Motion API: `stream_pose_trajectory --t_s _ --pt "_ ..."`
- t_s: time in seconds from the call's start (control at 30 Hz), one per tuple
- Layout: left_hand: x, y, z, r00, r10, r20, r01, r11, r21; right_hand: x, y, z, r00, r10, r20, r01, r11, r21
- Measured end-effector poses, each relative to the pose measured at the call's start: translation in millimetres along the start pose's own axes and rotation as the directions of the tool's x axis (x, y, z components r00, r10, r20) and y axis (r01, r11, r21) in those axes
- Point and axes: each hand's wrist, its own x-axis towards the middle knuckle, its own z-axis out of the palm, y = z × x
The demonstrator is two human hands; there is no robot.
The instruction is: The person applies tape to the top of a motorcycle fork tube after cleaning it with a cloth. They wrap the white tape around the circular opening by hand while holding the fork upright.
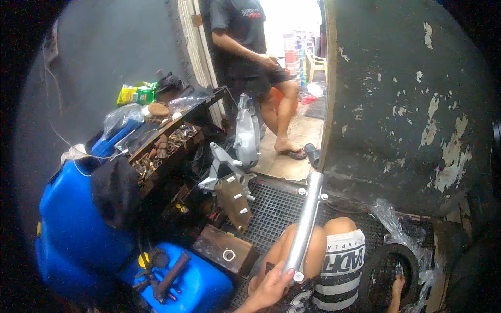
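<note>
A long silver metal tube (303, 227), which looks like a motorcycle fork leg, stands up at a slant in front of my knees. Small bolts stick out from both sides near its upper end, and a dark cylindrical piece (312, 155) shows just beyond that end. My left hand (275, 285) is closed around the tube's lower end. At the lower right, my right hand (397, 287) has its fingers curled beside the inner edge of a black tire (368, 266). What those fingers hold, if anything, cannot be made out. Clear plastic wrap (389, 219) lies around the tire.
Grey metal engine casings (247, 130) stand ahead, by a wooden box (222, 245) with a ring on it. Blue containers (68, 224) are on the left, one bearing a dark tool (172, 274). A shelf holds loose parts (162, 148). Another person (242, 57) sits in the doorway.
</note>
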Motion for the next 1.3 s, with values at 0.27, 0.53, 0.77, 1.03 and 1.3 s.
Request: stream_pose_trajectory --t_s 0.27,0.53,0.77,1.03,1.3 --pt "0.5 22.1 8.5 0.987 -0.045 -0.152 0.079 0.971 0.224 -49.0 -151.4 -15.1 0.934 -0.351 -0.069 0.331 0.773 0.541" --pt "12.2 38.7 23.1 0.992 0.012 -0.123 0.001 0.995 0.099 -252.9 -295.1 24.2 0.782 -0.597 0.177 0.31 0.619 0.722" --pt "-1.6 47.9 18.4 0.986 -0.034 -0.161 0.061 0.985 0.162 -341.8 -335.9 72.2 0.451 -0.881 0.142 0.58 0.41 0.703" --pt "3.0 47.0 19.4 0.987 0.017 -0.163 0.01 0.986 0.165 -350.7 -317.6 92.6 0.505 -0.844 0.179 0.54 0.471 0.698" --pt "3.5 49.5 23.8 0.982 -0.032 -0.188 0.044 0.997 0.062 -349.5 -336.3 89.8 0.543 -0.79 0.283 0.348 0.519 0.781"
